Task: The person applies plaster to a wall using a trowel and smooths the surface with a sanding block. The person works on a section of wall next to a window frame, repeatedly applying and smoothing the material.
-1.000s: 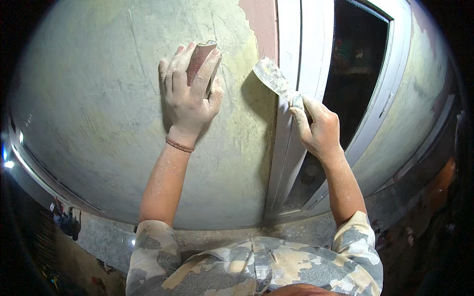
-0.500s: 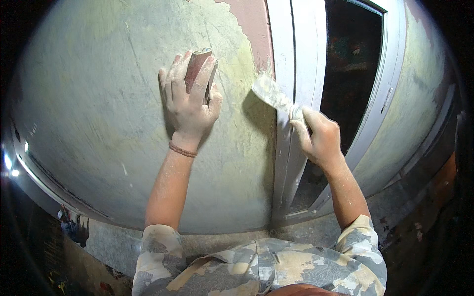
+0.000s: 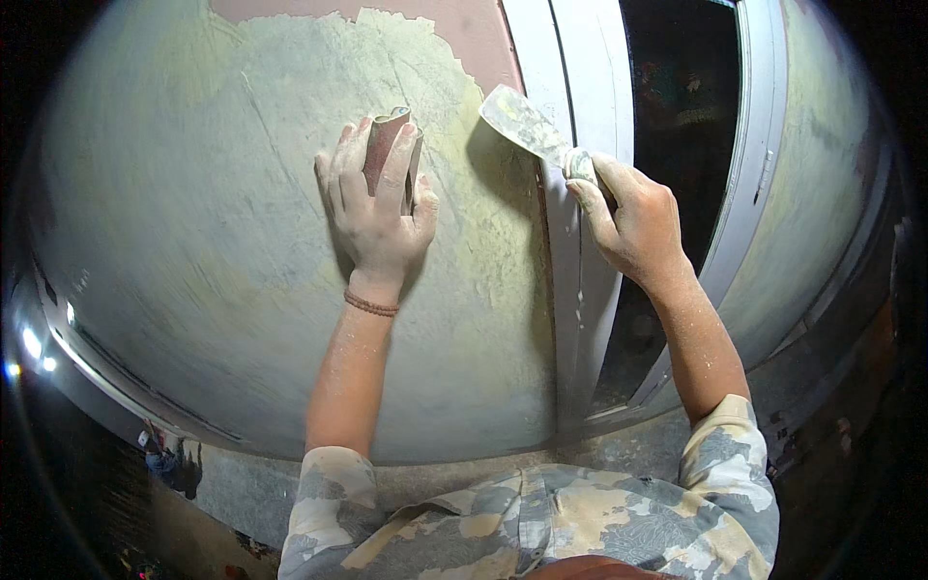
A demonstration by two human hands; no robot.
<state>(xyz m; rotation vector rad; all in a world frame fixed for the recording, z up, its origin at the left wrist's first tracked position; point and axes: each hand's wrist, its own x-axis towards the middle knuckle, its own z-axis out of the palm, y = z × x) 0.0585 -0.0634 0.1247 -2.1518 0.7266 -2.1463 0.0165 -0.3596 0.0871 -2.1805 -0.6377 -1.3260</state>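
Pale green-grey filler covers most of the wall (image 3: 193, 242), with a bare pinkish patch (image 3: 387, 24) left at the far top edge and a ragged border where the coat stops. The left hand (image 3: 377, 208) lies flat on the filled surface, fingers spread and pressing a folded piece of brownish sandpaper (image 3: 387, 145) against it; the palm sits behind the paper, which seems meant to put even pressure over a wide area rather than 1 fingertip. A thin beaded bracelet (image 3: 371, 305) circles that wrist.

To the right, the right hand (image 3: 633, 217) is closed around the handle of a putty knife (image 3: 527, 126), forefinger stretched along the handle toward the blade. The blade, smeared with dried filler, points up and left and stands close to the wall just beside the white window frame (image 3: 570, 58); whether it touches the surface cannot be told. Held that way, the knife stays ready at the seam between wall and frame while the other hand works.

Both forearms are dusted with powder, and camouflage-patterned sleeves (image 3: 715, 464) show near the lower edge.
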